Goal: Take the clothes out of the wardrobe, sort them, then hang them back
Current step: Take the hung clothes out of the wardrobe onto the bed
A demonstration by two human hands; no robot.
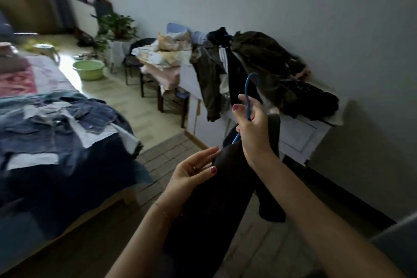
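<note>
A dark garment (216,198) hangs over a blue hanger (248,88) in front of me. My right hand (252,128) grips the hanger just below its hook. My left hand (191,174) touches the garment's left shoulder edge with relaxed fingers, thumb against the cloth. Several denim and blue clothes (58,124) lie spread on the bed at left. A heap of dark and olive clothes (259,70) sits on the white cabinet behind the hanger. No wardrobe is in view.
The white cabinet (300,133) stands against the wall on the right. Chairs and a table with bags (162,61) line the wall farther back. A green basin (88,70) sits on the floor near plants (115,27). Bare floor lies between bed and cabinet.
</note>
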